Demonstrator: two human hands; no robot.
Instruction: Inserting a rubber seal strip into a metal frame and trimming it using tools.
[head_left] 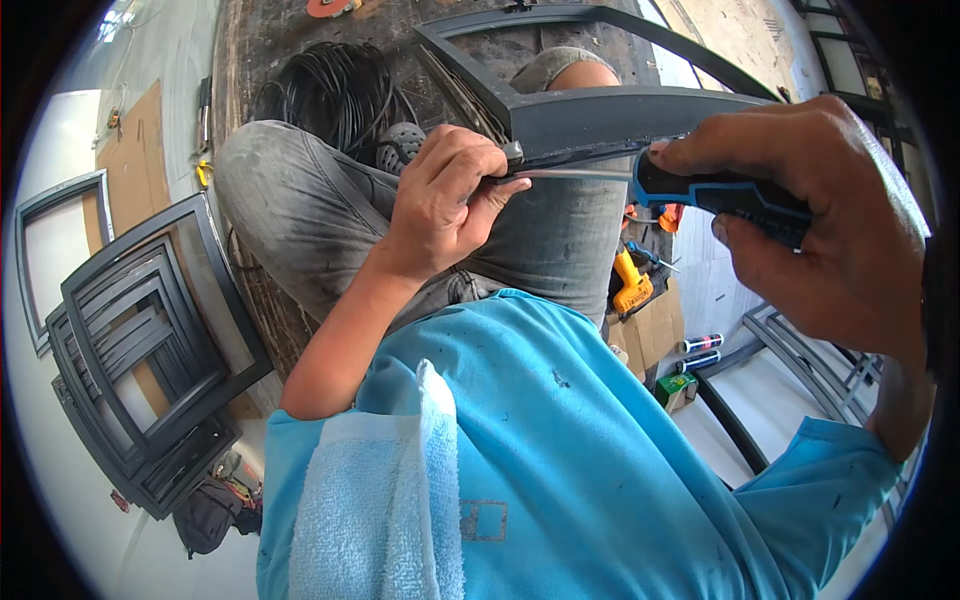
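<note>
The dark frame [620, 120] lies across the person's raised legs, and along its near edge the right hand [830, 225] grips the black-and-blue handle of a screwdriver [685, 188], its shaft pointing left. The left hand [450, 195] has its fingers pinched closed beside the frame's near left corner, though what they hold cannot be told. Farther out, a black cable coil [335, 90] lies far left, stacked frames [165, 330] near left, and a yellow power tool [630, 282] right.

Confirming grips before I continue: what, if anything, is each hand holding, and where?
The right hand holds a screwdriver by its black-and-blue handle. The left hand is curled beside the dark frame; what it pinches cannot be told.
</note>
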